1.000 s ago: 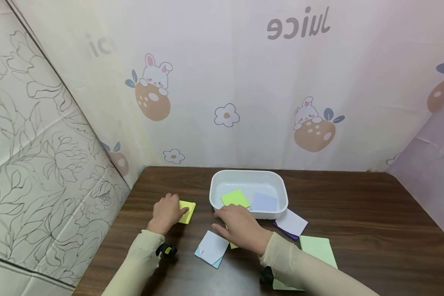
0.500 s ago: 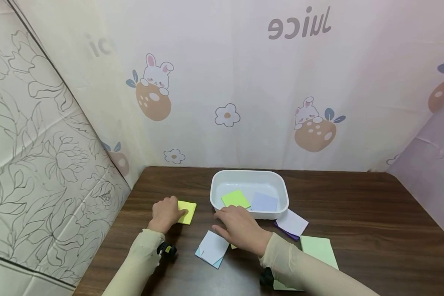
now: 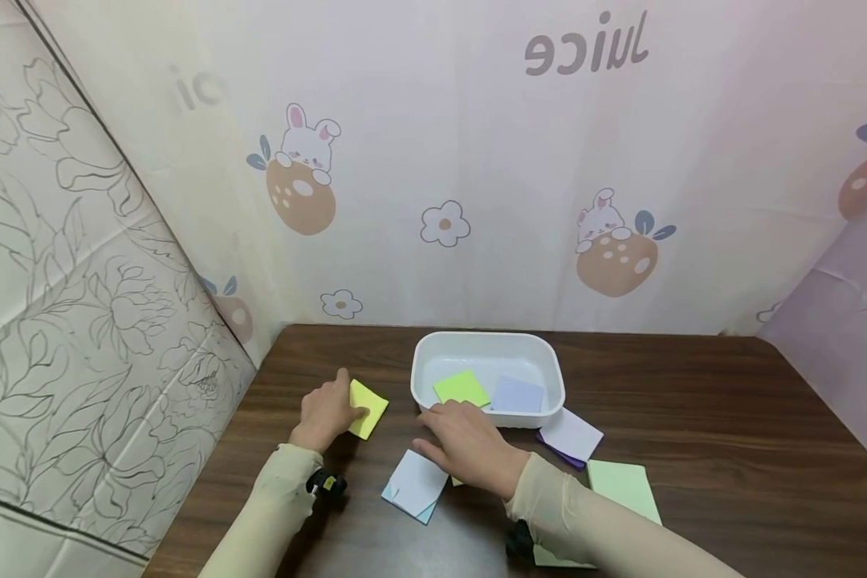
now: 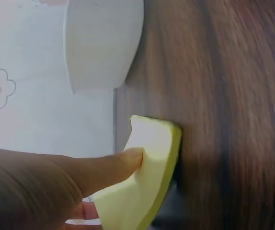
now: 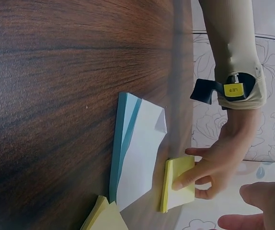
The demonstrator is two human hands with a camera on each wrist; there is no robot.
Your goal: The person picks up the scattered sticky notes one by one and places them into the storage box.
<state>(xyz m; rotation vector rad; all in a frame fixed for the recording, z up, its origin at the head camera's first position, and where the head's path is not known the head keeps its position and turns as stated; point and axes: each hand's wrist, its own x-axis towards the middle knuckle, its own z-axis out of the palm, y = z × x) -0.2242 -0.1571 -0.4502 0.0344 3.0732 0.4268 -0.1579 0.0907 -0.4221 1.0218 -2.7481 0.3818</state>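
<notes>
My left hand point(image 3: 325, 413) pinches a yellow sticky note pad point(image 3: 372, 408) at the table's left, thumb on its top face. Close up in the left wrist view, the pad point(image 4: 152, 143) is tilted, with one edge facing the table. In the head view my right hand point(image 3: 473, 449) is in front of the white tray point(image 3: 487, 339), fingers relaxed and holding nothing. Partly hidden under that hand is a pale yellow pad point(image 5: 104, 218), seen at the bottom of the right wrist view. Inside the tray are a lime green pad point(image 3: 462, 387) and a pale blue pad point(image 3: 518, 394).
A white pad over a light blue one point(image 3: 415, 483) lies between my hands. Right of the tray is a white pad point(image 3: 571, 436) on a purple one. A larger pale green pad point(image 3: 624, 488) is partly covered by my right forearm. Patterned curtains stand behind and beside the table.
The yellow pad in my left hand has turned and tilted, its far corner lifting with the fingers. My right hand stays almost still.
</notes>
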